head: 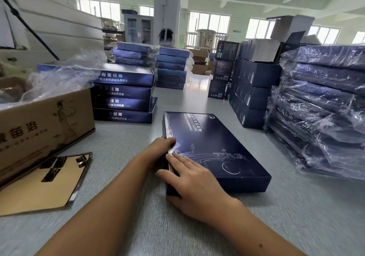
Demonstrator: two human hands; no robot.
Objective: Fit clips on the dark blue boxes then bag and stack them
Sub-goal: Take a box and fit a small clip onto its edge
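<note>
Box: dark blue box (215,151), flat on grey bench (197,226), printed lid up, centre of view.
Left grip: left hand (164,147) at the box's left edge, fingers curled over the lid rim, gripping it.
Right grip: right hand (194,180) laid on the lid's near-left corner, fingers straight and spread, pressing down; thumb against the left side wall.
Clips: several dark clips (54,166) lying on a tan card sheet (39,188), left of the box, apart from it.
Left side: open carton (45,129) holding crumpled clear bags (63,77); behind it a stack of unbagged blue boxes (123,95).
Right side: stack of bagged boxes (324,105) in clear plastic, near the bench's right edge.
</note>
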